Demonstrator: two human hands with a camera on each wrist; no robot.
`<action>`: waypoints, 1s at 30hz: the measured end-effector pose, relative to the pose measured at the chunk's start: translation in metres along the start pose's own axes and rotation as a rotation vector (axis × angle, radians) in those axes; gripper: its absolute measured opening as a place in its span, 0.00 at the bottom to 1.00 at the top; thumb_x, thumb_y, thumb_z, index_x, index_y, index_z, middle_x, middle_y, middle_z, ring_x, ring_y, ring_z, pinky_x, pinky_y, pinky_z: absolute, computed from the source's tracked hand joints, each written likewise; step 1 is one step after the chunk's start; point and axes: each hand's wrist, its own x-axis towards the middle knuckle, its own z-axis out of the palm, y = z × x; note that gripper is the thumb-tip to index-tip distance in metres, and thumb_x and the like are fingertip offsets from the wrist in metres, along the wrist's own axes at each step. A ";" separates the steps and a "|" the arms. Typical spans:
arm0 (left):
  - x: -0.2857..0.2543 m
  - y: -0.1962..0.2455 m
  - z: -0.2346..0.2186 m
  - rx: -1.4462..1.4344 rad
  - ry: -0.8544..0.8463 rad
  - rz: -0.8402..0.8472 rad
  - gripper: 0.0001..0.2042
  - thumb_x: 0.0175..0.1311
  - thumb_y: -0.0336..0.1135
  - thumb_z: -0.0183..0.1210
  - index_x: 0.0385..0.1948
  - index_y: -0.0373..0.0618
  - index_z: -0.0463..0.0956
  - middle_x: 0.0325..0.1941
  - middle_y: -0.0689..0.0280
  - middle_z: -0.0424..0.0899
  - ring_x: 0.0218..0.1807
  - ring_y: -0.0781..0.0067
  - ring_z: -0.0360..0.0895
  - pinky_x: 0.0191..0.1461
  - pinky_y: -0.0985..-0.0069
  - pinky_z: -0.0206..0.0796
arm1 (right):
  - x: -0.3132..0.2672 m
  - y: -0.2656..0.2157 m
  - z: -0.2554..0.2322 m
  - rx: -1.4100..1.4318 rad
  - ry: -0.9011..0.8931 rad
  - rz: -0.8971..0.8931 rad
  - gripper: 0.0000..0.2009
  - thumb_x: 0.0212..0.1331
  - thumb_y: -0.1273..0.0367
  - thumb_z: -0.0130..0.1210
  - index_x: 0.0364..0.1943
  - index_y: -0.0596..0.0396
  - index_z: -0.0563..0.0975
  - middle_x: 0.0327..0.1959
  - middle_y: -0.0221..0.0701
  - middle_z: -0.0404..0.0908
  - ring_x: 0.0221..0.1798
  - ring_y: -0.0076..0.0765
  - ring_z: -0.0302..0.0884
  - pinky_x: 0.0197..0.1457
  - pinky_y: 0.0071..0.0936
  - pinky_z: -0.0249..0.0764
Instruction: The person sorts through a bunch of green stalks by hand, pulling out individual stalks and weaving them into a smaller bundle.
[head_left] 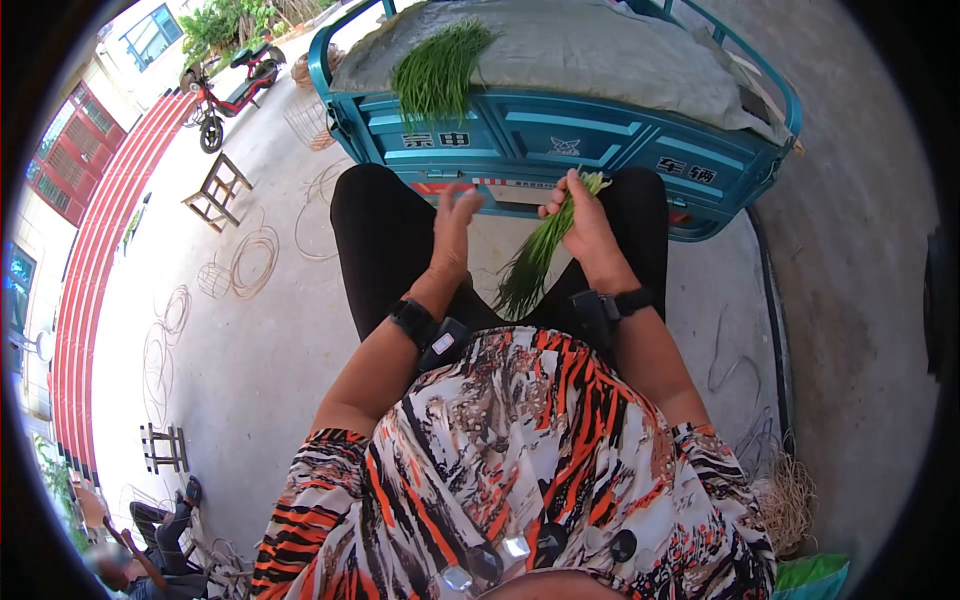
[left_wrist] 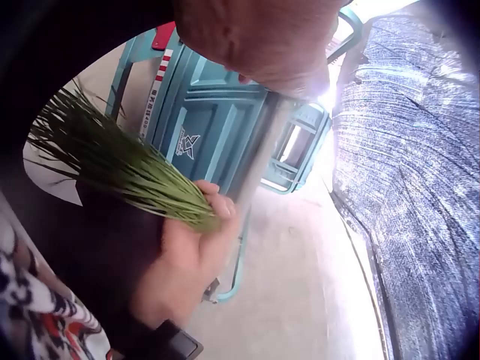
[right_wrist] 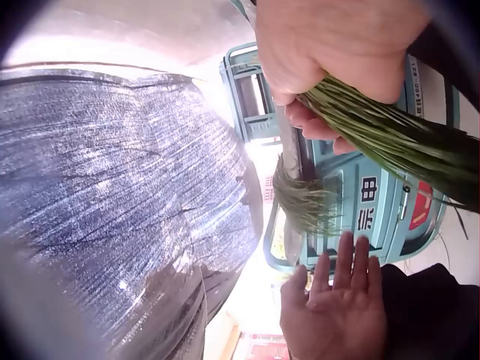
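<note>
Across a pale, smooth concrete floor (head_left: 240, 370) stands a blue metal cargo cart (head_left: 610, 135), its side pressed into raised rectangular panels with dark characters and its top edged by a rounded tubular rail. The cargo bed is covered by a grey, creased cloth (head_left: 600, 60), which looks coarse and streaked in the wrist views. Facing the cart is a person in a loose patterned shirt (head_left: 540, 430) of white, orange and black, and matte black trousers (head_left: 380, 225). A red scooter (head_left: 225, 100) stands to the left, with a square-framed stool (head_left: 218, 192) nearer and thin coils of wire (head_left: 255, 262) on the floor. At the lower right, a tangle of tan, stringy material (head_left: 790, 500) lies beside a green bag (head_left: 815, 576), whose contents cannot be made out. On the bed's covering, a loose heap of thin green stalks (head_left: 442, 68) droops over the side panel. A narrower bunch of long, grasslike stalks (head_left: 545, 245) is in the right grip (head_left: 590, 230), fingers and thumb closed round its pale end, the dark tips fanning down between the knees. Apart from the bunch, the left grip (head_left: 453, 235) is spread open, palm bare, holding nothing.
</note>
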 end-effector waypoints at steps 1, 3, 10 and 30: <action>-0.001 0.000 0.003 0.021 -0.068 -0.052 0.27 0.61 0.47 0.48 0.58 0.39 0.56 0.49 0.57 0.73 0.51 0.68 0.67 0.57 0.75 0.56 | -0.002 0.004 0.005 0.005 -0.035 0.032 0.13 0.62 0.57 0.47 0.28 0.51 0.69 0.20 0.24 0.66 0.22 0.26 0.65 0.34 0.31 0.70; -0.004 -0.001 0.009 0.042 -0.220 -0.107 0.29 0.60 0.49 0.50 0.58 0.40 0.55 0.49 0.59 0.72 0.53 0.68 0.67 0.58 0.74 0.56 | -0.003 0.012 0.012 0.016 -0.105 0.093 0.13 0.62 0.57 0.48 0.28 0.50 0.69 0.20 0.23 0.66 0.23 0.25 0.65 0.35 0.31 0.70; -0.012 0.000 0.025 -0.039 -0.537 -0.303 0.30 0.54 0.37 0.60 0.57 0.39 0.56 0.44 0.63 0.70 0.42 0.75 0.73 0.38 0.80 0.69 | -0.002 0.034 0.025 0.011 -0.174 0.181 0.14 0.61 0.58 0.49 0.28 0.54 0.70 0.23 0.29 0.71 0.27 0.29 0.71 0.33 0.27 0.72; -0.011 0.005 0.016 -0.283 -0.433 -0.499 0.11 0.59 0.36 0.54 0.40 0.42 0.71 0.27 0.69 0.74 0.21 0.78 0.70 0.23 0.82 0.64 | -0.009 0.014 0.020 -0.473 -0.010 0.094 0.15 0.57 0.54 0.52 0.38 0.48 0.74 0.35 0.24 0.76 0.35 0.24 0.73 0.40 0.23 0.67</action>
